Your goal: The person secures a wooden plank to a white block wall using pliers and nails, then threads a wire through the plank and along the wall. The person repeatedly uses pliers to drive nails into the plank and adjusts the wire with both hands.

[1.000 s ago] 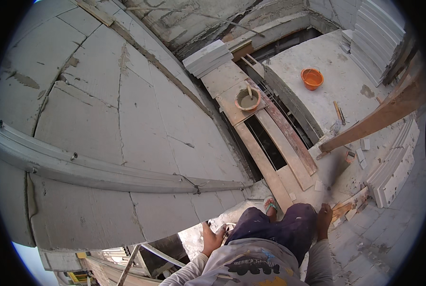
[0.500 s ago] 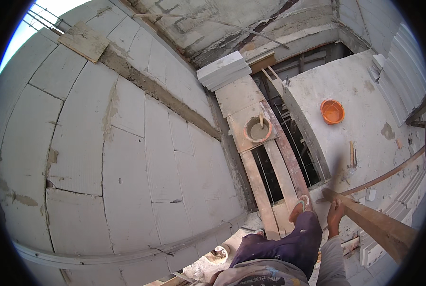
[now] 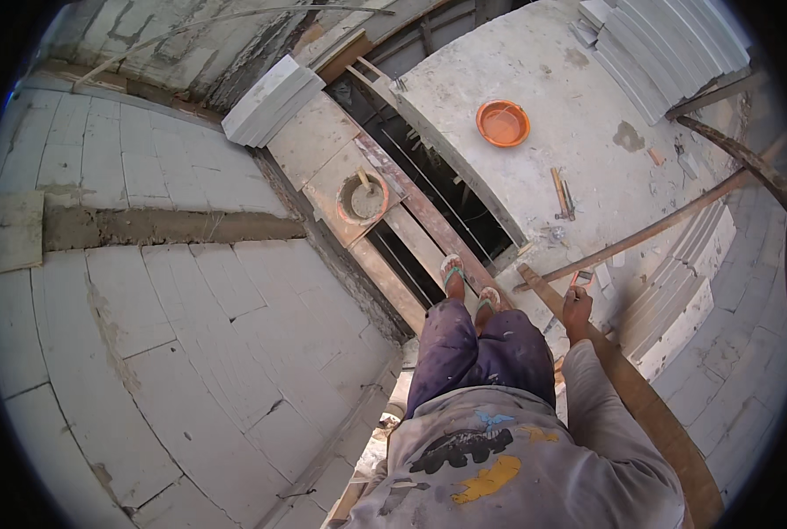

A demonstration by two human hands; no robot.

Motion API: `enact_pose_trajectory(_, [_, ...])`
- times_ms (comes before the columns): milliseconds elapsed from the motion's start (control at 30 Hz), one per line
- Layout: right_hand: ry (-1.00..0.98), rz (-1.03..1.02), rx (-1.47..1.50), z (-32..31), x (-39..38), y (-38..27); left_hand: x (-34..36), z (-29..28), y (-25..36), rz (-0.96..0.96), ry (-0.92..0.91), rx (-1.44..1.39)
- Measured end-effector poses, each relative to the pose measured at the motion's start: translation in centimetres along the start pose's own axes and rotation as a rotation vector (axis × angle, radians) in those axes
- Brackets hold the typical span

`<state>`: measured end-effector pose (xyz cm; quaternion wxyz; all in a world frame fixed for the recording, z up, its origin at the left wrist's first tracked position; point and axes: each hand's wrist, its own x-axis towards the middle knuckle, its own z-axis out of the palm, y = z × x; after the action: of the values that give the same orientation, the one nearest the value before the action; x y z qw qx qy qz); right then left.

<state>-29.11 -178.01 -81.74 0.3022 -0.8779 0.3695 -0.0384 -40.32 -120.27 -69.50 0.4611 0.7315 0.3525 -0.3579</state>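
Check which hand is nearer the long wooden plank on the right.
Right. The right hand rests on the long wooden plank, near its upper end. The left hand is not in view; it is hidden somewhere below the shirt on the wall side.

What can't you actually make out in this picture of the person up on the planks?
- Left hand: hidden in the head view behind the person's own shirt.
- Right hand: its fingers on the wooden pole are too small to judge the grip.
- Bucket: contents unclear, too small.
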Motion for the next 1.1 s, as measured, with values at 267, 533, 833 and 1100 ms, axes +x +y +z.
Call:
enact_pose_trajectory(267, [0.122, 0.283, 0.057, 3.1, 2.0, -3.1, 9.5, -5.9, 15.7, 0.033, -0.009, -0.098])
enact_pose_trajectory(533, [0.154, 0.408, 0.154, 9.8, 15.7, 1.8, 12.9, -3.3, 25.6, -0.016, 0.027, 0.153])
enact_pose_trajectory(833, [-0.041, 0.421, -0.004, 26.7, 38.9, 22.2, 18.0, 4.3, 31.2, 0.031, -0.089, 1.127])
enact_pose_trajectory(1100, [-0.207, 0.357, -0.334, 35.2, 50.1, 34.0, 19.4, 13.5, 42.0, -0.252, -0.192, 1.393])
